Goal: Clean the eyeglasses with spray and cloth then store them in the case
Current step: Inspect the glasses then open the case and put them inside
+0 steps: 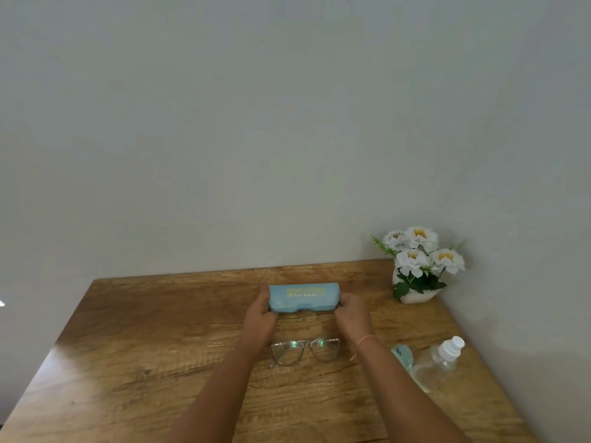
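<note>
Eyeglasses (pixel 304 351): on counter (pixel 160 346), near edge of centre, between the two forearms; temples seemingly folded, lenses clear with a green glint, frame thin and pale

Handling, judged: light, stiff but fragile; lenses smear and scratch easily; thin frame likely to bend under a squeeze. Best taken at the bridge or outer rim corners, fingers kept off the glass

Case (pixel 303 298): light blue, gold lettering on lid, closed, just beyond eyeglasses and apart from them. Rigid-looking shell with a notch at the front lip, probably the place to pry open

Left hand (pixel 259 311): curled round left end of case, thumb on top

Right hand (pixel 353 313): gripping right end of case; thin pink band at wrist

Spray (pixel 439 362): clear bottle, white nozzle, lying tilted on counter to the right, well apart from eyeglasses; likely light and slippery

Cloth (pixel 403 356): pale teal, crumpled, touching spray on its left side; soft, limp

Flowers (pixel 417 263): white, in a white pot at far right corner against wall; clear of the work

Stage, judged: early; case in both hands, eyeglasses not yet sprayed or wiped as far as can be told
</note>
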